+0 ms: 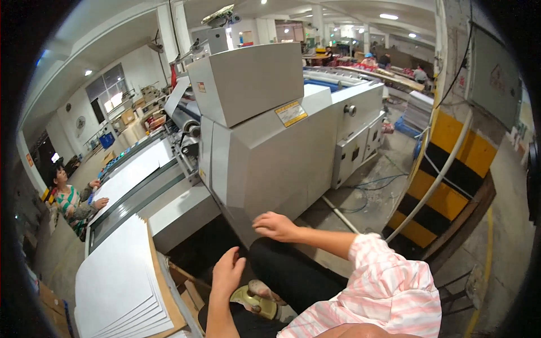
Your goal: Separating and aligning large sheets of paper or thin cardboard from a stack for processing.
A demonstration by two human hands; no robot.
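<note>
My left hand [227, 271] hangs in the air above my lap, thumb apart from the fingers, with nothing visible in it. To its left stands a stack of large white sheets [121, 276], the upper ones fanned out along one edge. Over my dark-trousered knee, my right hand [276, 227] is held with loosely bent fingers, and no object shows in it. Close in front of that hand rises the grey housing of a big machine [282, 163]. Whether the fingertips touch the housing I cannot tell.
At the left a co-worker [70, 197] rests both hands at the machine's feed table [127, 183], where white sheets lie. A yellow-and-black striped pillar base [445, 174] stands to my right. Cables [366, 194] trail over the floor. Other people sit at far tables.
</note>
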